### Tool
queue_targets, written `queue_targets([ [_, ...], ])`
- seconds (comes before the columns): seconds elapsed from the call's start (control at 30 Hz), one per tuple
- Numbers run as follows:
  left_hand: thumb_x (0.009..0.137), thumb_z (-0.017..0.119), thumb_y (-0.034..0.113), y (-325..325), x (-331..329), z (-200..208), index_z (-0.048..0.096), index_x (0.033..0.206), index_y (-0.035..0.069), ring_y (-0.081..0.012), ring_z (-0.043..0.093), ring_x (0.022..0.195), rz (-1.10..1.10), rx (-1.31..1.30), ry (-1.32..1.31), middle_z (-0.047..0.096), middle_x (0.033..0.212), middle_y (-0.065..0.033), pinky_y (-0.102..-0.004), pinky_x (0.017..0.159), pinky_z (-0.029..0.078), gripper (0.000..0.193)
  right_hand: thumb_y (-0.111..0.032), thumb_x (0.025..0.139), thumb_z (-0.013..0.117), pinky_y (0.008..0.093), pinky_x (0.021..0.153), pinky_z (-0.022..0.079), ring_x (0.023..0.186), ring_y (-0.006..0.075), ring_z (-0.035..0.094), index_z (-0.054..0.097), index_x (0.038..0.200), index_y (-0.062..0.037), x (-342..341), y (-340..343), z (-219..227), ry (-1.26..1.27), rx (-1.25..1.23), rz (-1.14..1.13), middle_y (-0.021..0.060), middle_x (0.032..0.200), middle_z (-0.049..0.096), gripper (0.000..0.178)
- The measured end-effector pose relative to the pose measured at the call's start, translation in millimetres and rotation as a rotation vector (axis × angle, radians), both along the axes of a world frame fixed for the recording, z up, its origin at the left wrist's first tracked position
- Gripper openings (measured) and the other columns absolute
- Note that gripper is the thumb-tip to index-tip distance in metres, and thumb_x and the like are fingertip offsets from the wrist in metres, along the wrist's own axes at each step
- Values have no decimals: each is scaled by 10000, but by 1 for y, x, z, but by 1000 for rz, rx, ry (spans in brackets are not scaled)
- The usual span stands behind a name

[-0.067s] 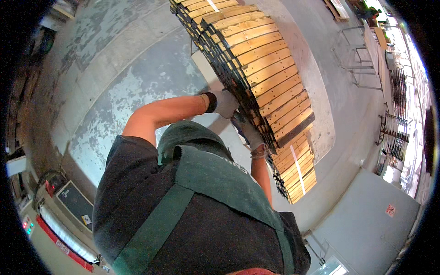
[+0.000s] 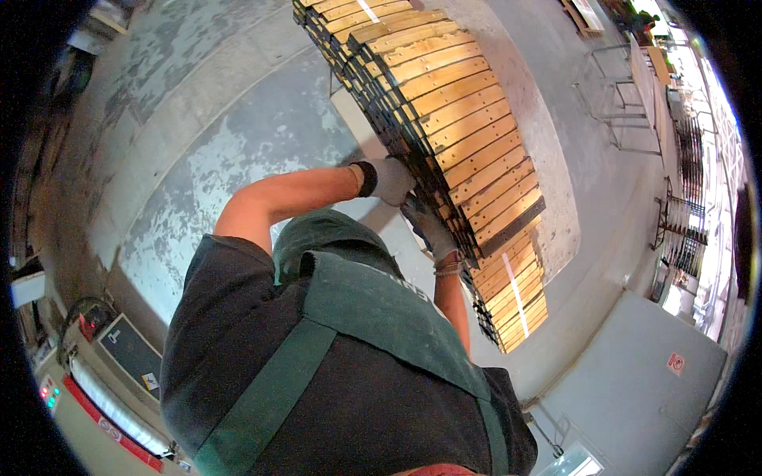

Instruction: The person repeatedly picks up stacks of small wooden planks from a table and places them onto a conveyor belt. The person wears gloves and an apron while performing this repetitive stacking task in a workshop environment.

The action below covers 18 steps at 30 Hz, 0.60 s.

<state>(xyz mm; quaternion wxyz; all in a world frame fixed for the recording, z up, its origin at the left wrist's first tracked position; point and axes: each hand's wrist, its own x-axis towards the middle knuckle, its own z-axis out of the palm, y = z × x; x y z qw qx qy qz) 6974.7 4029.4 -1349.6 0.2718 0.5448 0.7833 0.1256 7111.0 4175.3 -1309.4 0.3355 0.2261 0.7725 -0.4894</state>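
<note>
A long stack of flat wooden slats point(image 2: 474, 119) runs from the top middle down to the right. The slats have pale yellow faces with small holes and dark edges. My left hand point(image 2: 390, 181), in a grey glove with a black cuff, reaches against the stack's near side. Just right of it and lower, my gloved right hand point(image 2: 431, 230) is at the same dark side. The fingers of both hands are largely hidden, so any grip on a slat cannot be made out. One darker slat point(image 2: 513, 224) lies across the top near the lower end.
White straps point(image 2: 516, 293) cross the lower and upper ends of the stack. Metal frames point(image 2: 627, 103) and a rack point(image 2: 686, 214) stand at the right. At the lower left is a machine with a red strip point(image 2: 107, 420). A grey panel point(image 2: 627, 373) fills the lower right.
</note>
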Motion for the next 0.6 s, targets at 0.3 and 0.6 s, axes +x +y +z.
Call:
queue_targets([
  [0.3,845,617,225,11,-1,-28,759,997,30,-397,705,962,24,173,28,740,965,-201,-497,856,559,285,-418,972,677,265,869,504,1144,149,616,512,1459,-110,-8,5,2,-13,21,-164,47,1322,641,600],
  [0.6,913,624,333,-90,-55,-8,701,1135,137,-365,705,969,-37,76,118,740,1010,-171,-469,944,531,306,-409,993,632,308,878,510,1090,175,628,538,1444,-96,-45,-52,1,21,-86,134,116,1240,677,556],
])
